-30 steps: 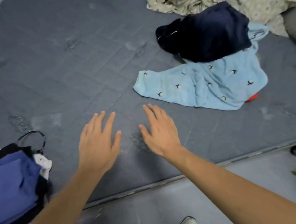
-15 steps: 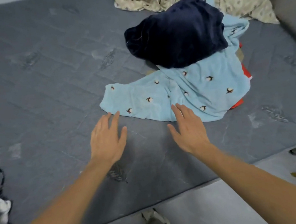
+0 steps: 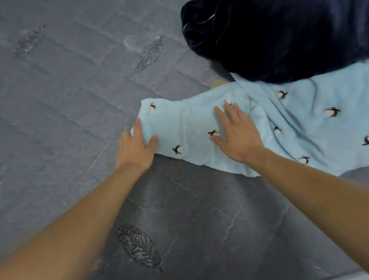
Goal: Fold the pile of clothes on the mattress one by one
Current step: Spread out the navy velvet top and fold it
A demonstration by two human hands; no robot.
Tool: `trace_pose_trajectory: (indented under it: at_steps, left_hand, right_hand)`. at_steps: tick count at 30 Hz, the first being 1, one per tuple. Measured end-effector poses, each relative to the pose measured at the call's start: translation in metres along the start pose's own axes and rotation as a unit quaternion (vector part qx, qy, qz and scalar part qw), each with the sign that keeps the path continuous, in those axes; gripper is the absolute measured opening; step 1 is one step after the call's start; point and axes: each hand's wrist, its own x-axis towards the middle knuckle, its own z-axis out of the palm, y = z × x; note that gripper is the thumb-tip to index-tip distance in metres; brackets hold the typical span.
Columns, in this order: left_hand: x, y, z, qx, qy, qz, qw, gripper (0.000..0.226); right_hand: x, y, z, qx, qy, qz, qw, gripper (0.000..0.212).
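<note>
hands: left [image 3: 134, 150] flat, fingers straight | right [image 3: 236, 133] flat, spread

We find no readable text, labels, brands or numbers: none on the light blue garment [image 3: 318, 127], the navy garment [image 3: 292, 22], or the mattress [image 3: 56, 98].

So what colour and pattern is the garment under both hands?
Light blue garment with small dark-and-white cotton-flower motifs, clearest in the head view.
</note>
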Motion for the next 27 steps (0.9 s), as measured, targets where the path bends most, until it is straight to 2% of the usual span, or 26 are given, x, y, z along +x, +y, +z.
trace_pose_trajectory:
  at_steps: [3, 5, 7, 10, 15, 19, 23, 27]
  left_hand:
    - [0.031, 0.019, 0.012, -0.069, 0.054, -0.064, 0.994, 0.076]
    - [0.04, 0.028, 0.019, -0.123, 0.083, -0.058, 0.987, 0.069]
    - [0.041, 0.031, 0.025, -0.183, 0.084, -0.051, 0.978, 0.066]
    - [0.031, 0.031, 0.027, -0.233, 0.082, -0.065, 0.967, 0.058]
    - [0.0, 0.018, 0.017, -0.236, 0.121, -0.04, 0.963, 0.04]
    - [-0.039, 0.002, 0.001, -0.253, 0.152, -0.007, 0.956, 0.01]
    - [-0.064, -0.037, -0.019, -0.267, 0.172, 0.0, 0.948, 0.016]
    - [-0.073, -0.111, -0.045, -0.236, 0.196, -0.017, 0.952, 0.022]
  right_hand:
    - [0.024, 0.02, 0.004, 0.008, -0.013, 0.031, 0.999, 0.094]
    - [0.03, 0.024, 0.009, -0.006, 0.007, 0.019, 1.0, 0.093]
    - [0.032, 0.021, 0.009, -0.013, 0.021, -0.002, 1.0, 0.083]
    - [0.027, 0.019, 0.006, 0.028, 0.0, -0.029, 0.999, 0.057]
    - [0.011, 0.009, -0.011, 0.061, -0.001, -0.051, 0.997, 0.042]
    - [-0.015, -0.014, -0.031, 0.079, 0.008, -0.064, 0.995, 0.038]
    - [-0.033, -0.055, -0.034, 0.079, 0.028, -0.076, 0.994, 0.036]
    - [-0.033, -0.129, -0.012, 0.069, 0.044, -0.089, 0.993, 0.033]
